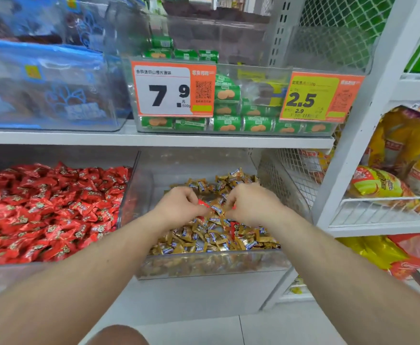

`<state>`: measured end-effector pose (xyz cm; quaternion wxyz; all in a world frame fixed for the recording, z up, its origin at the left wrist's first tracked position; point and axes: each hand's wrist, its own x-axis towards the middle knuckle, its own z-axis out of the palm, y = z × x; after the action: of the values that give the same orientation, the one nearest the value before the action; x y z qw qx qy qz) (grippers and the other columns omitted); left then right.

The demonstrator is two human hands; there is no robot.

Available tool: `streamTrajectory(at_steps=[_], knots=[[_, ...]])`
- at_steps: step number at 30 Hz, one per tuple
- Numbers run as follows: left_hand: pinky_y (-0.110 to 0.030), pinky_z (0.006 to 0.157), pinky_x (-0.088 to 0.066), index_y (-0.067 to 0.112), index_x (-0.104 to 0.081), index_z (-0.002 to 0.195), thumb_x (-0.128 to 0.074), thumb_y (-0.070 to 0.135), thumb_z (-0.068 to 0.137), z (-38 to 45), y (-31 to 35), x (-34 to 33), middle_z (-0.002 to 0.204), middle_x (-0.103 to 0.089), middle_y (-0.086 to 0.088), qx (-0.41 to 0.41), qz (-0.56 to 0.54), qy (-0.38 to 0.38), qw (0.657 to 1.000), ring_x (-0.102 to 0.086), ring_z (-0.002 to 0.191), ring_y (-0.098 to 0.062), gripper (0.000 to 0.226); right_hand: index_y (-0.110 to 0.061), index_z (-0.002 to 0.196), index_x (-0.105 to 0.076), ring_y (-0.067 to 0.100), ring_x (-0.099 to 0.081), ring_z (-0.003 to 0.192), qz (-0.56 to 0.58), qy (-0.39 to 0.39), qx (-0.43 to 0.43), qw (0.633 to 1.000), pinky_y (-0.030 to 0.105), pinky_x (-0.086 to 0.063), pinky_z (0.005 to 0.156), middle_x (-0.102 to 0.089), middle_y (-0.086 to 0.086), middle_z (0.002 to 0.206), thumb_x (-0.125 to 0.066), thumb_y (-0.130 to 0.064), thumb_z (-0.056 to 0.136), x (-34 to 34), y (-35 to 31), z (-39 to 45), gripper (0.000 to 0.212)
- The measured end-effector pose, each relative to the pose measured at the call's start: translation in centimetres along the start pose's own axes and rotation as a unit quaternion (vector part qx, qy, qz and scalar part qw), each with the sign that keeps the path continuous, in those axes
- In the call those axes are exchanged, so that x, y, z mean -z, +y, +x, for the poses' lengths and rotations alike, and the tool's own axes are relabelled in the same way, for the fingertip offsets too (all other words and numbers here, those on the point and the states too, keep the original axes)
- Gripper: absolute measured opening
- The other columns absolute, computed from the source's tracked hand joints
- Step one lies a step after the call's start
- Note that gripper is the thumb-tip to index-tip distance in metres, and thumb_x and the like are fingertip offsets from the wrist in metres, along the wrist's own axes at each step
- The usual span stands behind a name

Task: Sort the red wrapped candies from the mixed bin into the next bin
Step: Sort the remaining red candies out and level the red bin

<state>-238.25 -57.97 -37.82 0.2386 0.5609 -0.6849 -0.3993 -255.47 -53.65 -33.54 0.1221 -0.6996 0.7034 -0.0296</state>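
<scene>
Two hands over gold-candy mixed bin (211,266): left hand (179,207) pinched red candy (203,203); right hand (250,205) curled, gripping another red wrapper (233,207).

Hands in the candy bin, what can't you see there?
- Head view: the left hand grips a red candy, mostly hidden by its fingers.
- The right hand shows a red sliver; its grip is hidden by curled fingers.
- Candies under both hands are covered.
- The mixed bin front is frosted, blurring what's behind.
</scene>
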Motion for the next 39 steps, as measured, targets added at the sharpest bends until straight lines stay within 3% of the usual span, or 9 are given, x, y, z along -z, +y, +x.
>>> streamTrajectory(at_steps=[4, 8, 11, 14, 21, 29, 34, 36, 39], knots=[[-0.027, 0.059, -0.04, 0.017, -0.053, 0.078, -0.083, 0.021, 0.073, -1.7, -0.1, 0.5, 0.072, -0.057, 0.0, 0.015, -0.09, -0.008, 0.996, -0.05, 0.061, -0.013, 0.031, -0.017, 0.109, -0.067, 0.026, -0.063, 0.094, -0.293, -0.052, 0.043, 0.954, 0.033, -0.045, 0.073, -0.065, 0.002, 0.104, -0.057, -0.011, 0.091, -2.8, -2.1, 2.1, 0.022], [-0.026, 0.06, -0.045, 0.019, -0.057, 0.112, -0.068, 0.019, 0.087, -2.8, 0.0, 1.1, 0.092, -0.062, 0.0, 0.051, -0.116, -0.025, 0.992, -0.055, 0.067, -0.014, 0.028, -0.015, 0.116, -0.066, 0.025, -0.063, 0.109, -0.339, -0.078, 0.033, 0.937, 0.033, -0.043, 0.078, -0.066, -0.001, 0.118, -0.054, -0.005, 0.093, -4.0, -3.0, 2.4, 0.028], [-0.02, 0.042, -0.028, 0.016, -0.066, 0.105, -0.051, 0.018, 0.095, -3.4, 0.0, 2.0, 0.077, -0.048, -0.004, 0.094, -0.185, -0.049, 0.977, -0.04, 0.05, -0.013, 0.018, -0.015, 0.097, -0.067, 0.028, -0.066, 0.094, -0.249, -0.037, 0.008, 0.968, 0.034, -0.049, 0.074, -0.067, 0.003, 0.099, -0.057, -0.001, 0.086, -2.9, -2.0, 2.6, 0.021], [-0.018, 0.037, -0.018, 0.01, -0.062, 0.085, -0.048, 0.013, 0.093, -4.1, 0.3, 3.1, 0.075, -0.043, -0.005, 0.14, -0.339, -0.059, 0.928, -0.033, 0.044, -0.012, 0.017, -0.014, 0.079, -0.071, 0.022, -0.066, 0.078, 0.055, -0.003, -0.071, 0.996, 0.036, -0.057, 0.073, -0.072, 0.005, 0.09, -0.066, -0.009, 0.085, -1.3, -0.4, 2.6, 0.009], [-0.014, 0.031, -0.015, 0.011, -0.054, 0.081, -0.048, 0.015, 0.097, -6.5, 0.5, 7.6, 0.069, -0.059, -0.005, 0.134, -0.44, -0.067, 0.885, -0.034, 0.039, -0.009, 0.017, -0.008, 0.089, -0.06, 0.014, -0.052, 0.053, 0.57, -0.053, -0.136, 0.809, 0.024, -0.042, 0.046, -0.059, 0.01, 0.07, -0.06, -0.009, 0.096, 1.8, -3.8, -1.5, 0.007], [-0.016, 0.036, -0.013, 0.013, -0.056, 0.085, -0.053, 0.011, 0.091, -8.3, -3.7, 15.8, 0.072, -0.053, -0.003, 0.175, -0.384, 0.071, 0.904, -0.035, 0.046, -0.01, 0.007, 0.002, 0.101, -0.058, 0.023, -0.069, 0.053, 0.618, -0.15, -0.105, 0.764, 0.027, -0.055, 0.042, -0.065, 0.02, 0.083, -0.053, -0.004, 0.098, 3.0, -17.6, -1.3, 0.008], [-0.029, 0.061, -0.041, 0.017, -0.059, 0.088, -0.055, 0.017, 0.091, -8.7, -5.9, 18.7, 0.088, -0.056, -0.001, 0.191, -0.344, 0.134, 0.909, -0.053, 0.073, -0.02, 0.005, 0.001, 0.091, -0.056, 0.021, -0.058, 0.067, 0.622, -0.175, -0.136, 0.751, 0.04, -0.061, 0.072, -0.053, 0.016, 0.093, -0.054, 0.001, 0.096, 1.0, -23.5, 1.4, 0.005], [-0.034, 0.082, -0.043, 0.018, -0.061, 0.09, -0.053, 0.016, 0.093, -9.1, -6.3, 19.2, 0.087, -0.059, -0.001, 0.18, -0.308, 0.147, 0.923, -0.057, 0.083, -0.021, 0.008, -0.003, 0.101, -0.058, 0.026, -0.06, 0.077, 0.618, -0.192, -0.135, 0.75, 0.043, -0.06, 0.072, -0.058, 0.017, 0.11, -0.055, -0.009, 0.097, 0.2, -24.6, 2.1, 0.008], [-0.029, 0.088, -0.041, 0.016, -0.059, 0.124, -0.051, 0.013, 0.095, -9.3, -7.7, 19.3, 0.115, -0.062, -0.002, 0.124, -0.18, 0.154, 0.963, -0.057, 0.104, -0.021, 0.03, -0.015, 0.128, -0.052, 0.037, -0.06, 0.101, 0.637, -0.226, -0.119, 0.727, 0.059, -0.039, 0.106, -0.056, 0.019, 0.125, -0.051, -0.027, 0.1, 0.0, -24.6, 1.7, 0.03]])
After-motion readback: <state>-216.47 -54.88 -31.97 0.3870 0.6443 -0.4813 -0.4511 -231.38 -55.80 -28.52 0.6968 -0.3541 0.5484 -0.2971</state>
